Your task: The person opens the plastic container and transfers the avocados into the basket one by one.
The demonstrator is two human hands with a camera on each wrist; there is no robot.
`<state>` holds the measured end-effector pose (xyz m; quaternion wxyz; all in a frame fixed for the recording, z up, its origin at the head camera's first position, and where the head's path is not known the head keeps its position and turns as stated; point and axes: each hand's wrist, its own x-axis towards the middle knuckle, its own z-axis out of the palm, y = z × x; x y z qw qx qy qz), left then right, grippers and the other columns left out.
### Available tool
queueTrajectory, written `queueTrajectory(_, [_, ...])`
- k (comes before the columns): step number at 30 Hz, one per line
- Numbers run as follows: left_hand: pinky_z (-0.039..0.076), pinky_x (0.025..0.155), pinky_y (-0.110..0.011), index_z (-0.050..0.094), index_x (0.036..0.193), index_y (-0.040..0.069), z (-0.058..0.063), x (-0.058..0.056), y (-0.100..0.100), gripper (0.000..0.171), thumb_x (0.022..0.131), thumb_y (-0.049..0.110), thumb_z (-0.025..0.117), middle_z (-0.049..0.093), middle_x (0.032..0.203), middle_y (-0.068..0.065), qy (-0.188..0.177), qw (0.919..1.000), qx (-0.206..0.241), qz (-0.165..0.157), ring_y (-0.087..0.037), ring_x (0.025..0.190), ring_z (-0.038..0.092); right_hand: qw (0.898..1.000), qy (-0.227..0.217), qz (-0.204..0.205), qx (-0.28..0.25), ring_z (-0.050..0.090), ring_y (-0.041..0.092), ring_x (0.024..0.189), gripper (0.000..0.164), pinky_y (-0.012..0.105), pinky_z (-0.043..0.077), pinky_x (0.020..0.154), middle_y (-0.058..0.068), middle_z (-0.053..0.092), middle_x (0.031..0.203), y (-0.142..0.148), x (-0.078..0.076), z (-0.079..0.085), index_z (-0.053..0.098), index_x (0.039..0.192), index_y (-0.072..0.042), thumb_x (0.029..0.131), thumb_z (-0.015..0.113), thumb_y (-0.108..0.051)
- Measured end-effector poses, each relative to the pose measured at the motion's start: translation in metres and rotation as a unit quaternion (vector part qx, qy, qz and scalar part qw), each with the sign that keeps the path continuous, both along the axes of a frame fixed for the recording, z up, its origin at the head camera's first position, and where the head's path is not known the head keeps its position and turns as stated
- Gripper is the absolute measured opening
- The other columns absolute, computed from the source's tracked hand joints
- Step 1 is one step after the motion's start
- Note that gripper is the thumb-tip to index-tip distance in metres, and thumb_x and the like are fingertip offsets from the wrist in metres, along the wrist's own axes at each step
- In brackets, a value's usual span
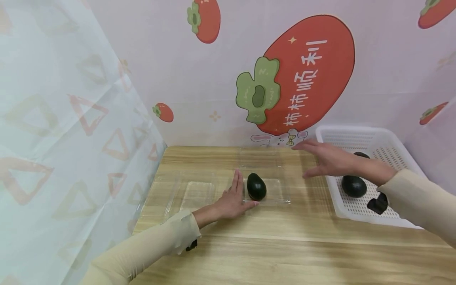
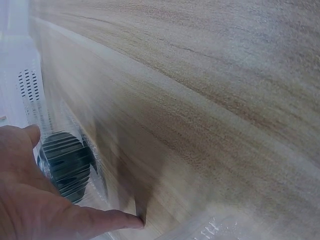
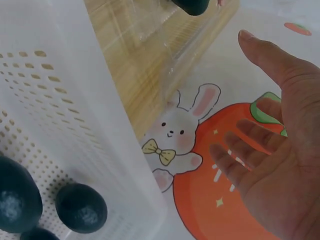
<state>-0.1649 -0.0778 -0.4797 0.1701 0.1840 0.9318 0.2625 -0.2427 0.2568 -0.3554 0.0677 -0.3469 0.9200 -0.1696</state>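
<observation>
A dark green avocado (image 1: 256, 187) lies in a clear plastic box (image 1: 278, 190) on the wooden table, the box's clear lid (image 1: 260, 157) lying back toward the wall. My left hand (image 1: 231, 201) rests at the left side of this box with its fingers straight and thumb spread along the front. The left wrist view shows the avocado (image 2: 67, 165) through the clear plastic beside that hand. My right hand (image 1: 329, 159) hovers between box and basket, its fingers spread and the palm bare (image 3: 280, 165). Several avocados (image 3: 81, 207) sit in the white basket, partly hidden by the right arm in the head view.
The white perforated basket (image 1: 333, 198) stands at the table's right side. Another clear plastic box (image 1: 196, 194) lies open left of the left hand. A wall sheet printed with persimmons (image 1: 320, 59) rises behind the table (image 1: 270, 245), and a pale sheet (image 1: 71, 130) hangs at the left.
</observation>
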Motion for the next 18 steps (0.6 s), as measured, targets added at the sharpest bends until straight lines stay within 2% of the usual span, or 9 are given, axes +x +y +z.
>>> queueTrajectory(4, [0.032,0.114,-0.077,-0.015,0.165,-0.003,0.001,0.001,0.000,0.115,0.104,0.061,0.058,-0.022,0.173,-0.022,0.001,1.0000,-0.001,0.001,-0.043,0.157,0.027,1.000,-0.018,0.003,-0.005,0.058,0.039,0.132,0.089,0.059,0.056,0.100,0.019,0.055,0.150,-0.008,0.001,-0.007,0.055,0.150,-0.006,0.078,0.096,-0.039])
queueTrajectory(9, [0.031,0.113,-0.078,-0.014,0.165,-0.004,0.000,0.001,-0.001,0.114,0.104,0.058,0.059,-0.022,0.173,-0.023,0.004,1.0000,0.003,0.000,-0.044,0.157,0.027,1.000,-0.018,0.020,-0.002,0.057,0.038,0.133,0.090,0.058,0.054,0.103,0.018,0.057,0.149,-0.017,0.002,-0.015,0.055,0.150,-0.004,0.077,0.097,-0.037])
queueTrajectory(18, [0.032,0.113,-0.078,-0.014,0.165,-0.004,0.000,0.000,0.000,0.115,0.104,0.059,0.060,-0.021,0.173,-0.024,0.006,1.0000,0.006,0.000,-0.044,0.156,0.027,0.998,0.017,0.054,0.001,0.061,0.039,0.131,0.088,0.058,0.053,0.103,0.018,0.061,0.145,-0.031,0.004,-0.022,0.057,0.147,-0.001,0.077,0.098,-0.035])
